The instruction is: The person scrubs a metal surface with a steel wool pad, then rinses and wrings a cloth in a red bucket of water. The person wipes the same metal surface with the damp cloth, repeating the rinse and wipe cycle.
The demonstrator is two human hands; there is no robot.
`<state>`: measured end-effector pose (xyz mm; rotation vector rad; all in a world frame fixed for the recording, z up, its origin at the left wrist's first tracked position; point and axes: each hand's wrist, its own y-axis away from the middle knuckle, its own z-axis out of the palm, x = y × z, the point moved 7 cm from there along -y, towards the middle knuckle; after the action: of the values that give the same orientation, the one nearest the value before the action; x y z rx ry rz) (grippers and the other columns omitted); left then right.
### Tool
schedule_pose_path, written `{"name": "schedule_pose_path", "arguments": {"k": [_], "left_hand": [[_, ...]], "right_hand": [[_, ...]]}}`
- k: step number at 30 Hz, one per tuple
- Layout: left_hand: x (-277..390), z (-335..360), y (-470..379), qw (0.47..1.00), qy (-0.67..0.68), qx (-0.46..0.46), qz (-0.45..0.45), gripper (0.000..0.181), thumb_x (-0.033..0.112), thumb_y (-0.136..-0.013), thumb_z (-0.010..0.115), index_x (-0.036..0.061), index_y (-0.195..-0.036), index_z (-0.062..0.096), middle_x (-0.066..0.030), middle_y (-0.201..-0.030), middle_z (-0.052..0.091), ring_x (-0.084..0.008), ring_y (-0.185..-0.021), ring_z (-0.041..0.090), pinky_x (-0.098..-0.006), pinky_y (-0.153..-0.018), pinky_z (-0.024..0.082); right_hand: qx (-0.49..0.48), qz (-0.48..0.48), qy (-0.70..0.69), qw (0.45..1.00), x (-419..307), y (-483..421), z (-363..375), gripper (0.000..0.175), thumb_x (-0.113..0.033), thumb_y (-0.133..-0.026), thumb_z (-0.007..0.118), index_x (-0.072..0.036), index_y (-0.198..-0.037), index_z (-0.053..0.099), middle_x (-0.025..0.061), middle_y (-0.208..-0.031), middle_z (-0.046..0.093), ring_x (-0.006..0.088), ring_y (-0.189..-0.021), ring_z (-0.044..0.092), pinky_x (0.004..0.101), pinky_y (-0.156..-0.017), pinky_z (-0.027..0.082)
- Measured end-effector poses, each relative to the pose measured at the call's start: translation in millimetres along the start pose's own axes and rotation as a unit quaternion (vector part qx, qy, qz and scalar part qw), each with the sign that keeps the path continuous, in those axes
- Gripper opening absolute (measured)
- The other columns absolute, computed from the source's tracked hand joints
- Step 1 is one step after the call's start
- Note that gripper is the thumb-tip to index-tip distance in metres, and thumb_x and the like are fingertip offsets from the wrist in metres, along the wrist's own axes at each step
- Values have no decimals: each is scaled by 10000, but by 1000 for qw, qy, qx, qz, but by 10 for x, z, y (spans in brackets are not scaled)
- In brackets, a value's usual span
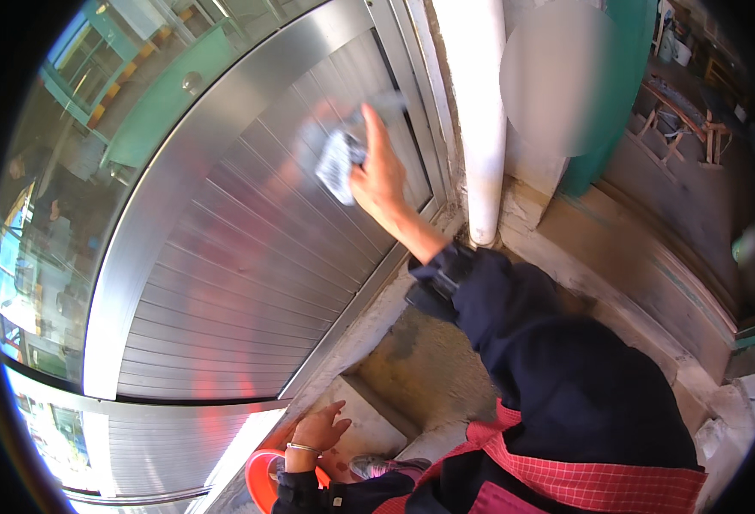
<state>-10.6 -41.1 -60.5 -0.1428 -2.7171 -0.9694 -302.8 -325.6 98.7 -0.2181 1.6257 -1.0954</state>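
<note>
My right hand [381, 177] grips a crumpled grey-white cloth [336, 168] against the ribbed metal lower panel [249, 257] of a door or partition. Part of the cloth lies under my fingers and is blurred. A blurry reflection of the hand and red clothing shows in the panel. Lower down, my left hand [321, 426], with a bangle at the wrist, hangs with its fingers apart and nothing in them. Just below it is an orange-red bucket [258, 472], partly hidden by the left wrist and sleeve; its contents are mostly hidden.
Glass [62, 225] above the panel reflects a courtyard and building. A white pipe [480, 128] runs vertically beside the frame, next to a green door edge [609, 128]. Concrete steps [377, 421] lie below, with a shoe [377, 467] on them. A wooden trestle [679, 115] stands inside the doorway.
</note>
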Motion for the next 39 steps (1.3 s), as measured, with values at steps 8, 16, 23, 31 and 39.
{"name": "schedule_pose_path", "arguments": {"k": [8, 16, 23, 31, 39], "left_hand": [[-43, 9, 46, 999, 10, 32, -13, 498, 336, -852, 606, 94, -1279, 525, -142, -1078, 655, -298, -957, 639, -385, -836, 492], [-15, 20, -41, 1000, -2, -1, -27, 491, 336, -857, 596, 103, -1283, 520, -140, -1087, 653, -291, -989, 631, -377, -854, 486], [105, -58, -184, 1000, 10, -9, -4, 525, 363, -869, 583, 110, -1320, 490, -152, -1129, 638, -314, -1007, 618, -394, -877, 473], [121, -56, -148, 1000, 9, -12, -10, 521, 370, -869, 572, 115, -1315, 489, -162, -1133, 635, -348, -1042, 596, -419, -891, 464], [-32, 41, -73, 999, 21, -13, -22, 517, 361, -863, 578, 120, -1313, 494, -157, -1136, 635, -335, -999, 620, -409, -869, 479]], "right_hand": [[24, -154, -23, 988, -164, -280, 164, 876, 77, -714, 605, -52, -1467, 176, 227, -1465, 291, 377, -1357, 299, 398, -1111, 292], [2, 45, 47, 998, 1514, 1217, 152, 913, 52, -737, 651, -44, -1466, 109, 230, -1490, 209, 362, -1383, 234, 384, -1129, 249], [44, 367, -49, 928, 2182, 1480, 103, 477, -105, -859, 616, -48, -1285, 409, 108, -1121, 543, 235, -1076, 539, 325, -921, 425], [83, -50, 6, 995, 63, -373, -77, 711, -20, -742, 665, -71, -1367, 331, 187, -1378, 409, 356, -1180, 509, 390, -965, 449], [80, -84, 10, 993, 609, -66, -114, 752, -51, -732, 700, -46, -1381, 320, 193, -1407, 378, 375, -1286, 401, 400, -1048, 382]]}}
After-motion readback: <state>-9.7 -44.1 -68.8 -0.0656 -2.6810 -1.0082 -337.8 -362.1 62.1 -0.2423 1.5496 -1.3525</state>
